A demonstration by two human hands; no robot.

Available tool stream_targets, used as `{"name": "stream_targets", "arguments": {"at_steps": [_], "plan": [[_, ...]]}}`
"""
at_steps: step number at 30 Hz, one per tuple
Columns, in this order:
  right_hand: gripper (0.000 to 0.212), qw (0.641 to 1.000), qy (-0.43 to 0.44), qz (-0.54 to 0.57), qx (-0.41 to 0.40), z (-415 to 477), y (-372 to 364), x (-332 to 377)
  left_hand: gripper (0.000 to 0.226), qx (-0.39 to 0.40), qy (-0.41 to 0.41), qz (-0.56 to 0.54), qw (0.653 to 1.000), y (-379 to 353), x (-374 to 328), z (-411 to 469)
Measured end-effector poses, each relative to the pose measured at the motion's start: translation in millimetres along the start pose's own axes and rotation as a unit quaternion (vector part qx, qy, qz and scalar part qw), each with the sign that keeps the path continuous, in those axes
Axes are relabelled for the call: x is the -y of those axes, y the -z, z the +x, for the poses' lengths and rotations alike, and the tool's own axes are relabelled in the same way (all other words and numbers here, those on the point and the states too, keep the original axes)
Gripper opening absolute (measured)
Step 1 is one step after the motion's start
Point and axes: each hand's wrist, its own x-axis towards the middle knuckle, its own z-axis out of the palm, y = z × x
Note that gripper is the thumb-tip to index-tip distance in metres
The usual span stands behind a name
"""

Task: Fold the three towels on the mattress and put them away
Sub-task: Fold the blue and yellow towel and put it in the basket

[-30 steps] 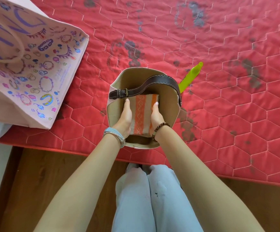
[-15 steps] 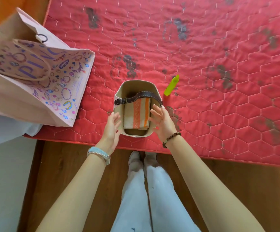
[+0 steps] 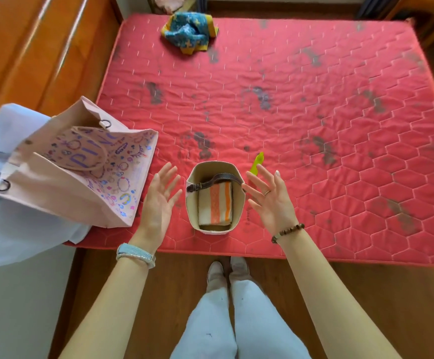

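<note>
A folded cream towel with orange stripes (image 3: 215, 204) lies inside a small beige bag (image 3: 239, 208) with a brown strap, standing near the front edge of the red mattress (image 3: 301, 120). My left hand (image 3: 160, 200) hovers just left of the bag, fingers spread, holding nothing. On the bag's right side my right hand (image 3: 269, 199) is raised with its fingers spread too, clear of the bag. A crumpled blue and yellow towel (image 3: 188, 32) sits at the far edge of the mattress.
A pink printed tote bag (image 3: 91, 172) lies on the mattress's left front corner over a white bag (image 3: 16, 221). A lime green object (image 3: 257, 163) lies just behind my right hand. A wooden cabinet (image 3: 29, 55) stands at left.
Both hands let go of the striped towel, came out of the beige bag and spread apart to its sides. The view pulled back, bringing the far blue towel into sight.
</note>
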Motion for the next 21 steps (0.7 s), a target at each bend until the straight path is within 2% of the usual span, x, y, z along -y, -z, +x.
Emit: {"name": "stream_targets", "arguments": {"at_steps": [6,10,18,21], "plan": [[0.054,0.998,0.043,0.034,-0.012,-25,-5,12,0.043,0.054,-0.034,0.014,0.998,-6,-17,-9],[0.049,0.995,0.065,0.069,-0.032,-42,2,13,0.042,0.077,-0.038,0.001,0.996,-12,-23,-18],[0.051,0.986,0.121,0.087,-0.077,-77,35,27,0.052,0.132,-0.062,0.010,0.989,-41,-24,-29],[0.050,0.980,0.153,0.086,-0.098,-96,54,32,0.048,0.147,-0.069,0.016,0.987,-61,-21,-37]]}}
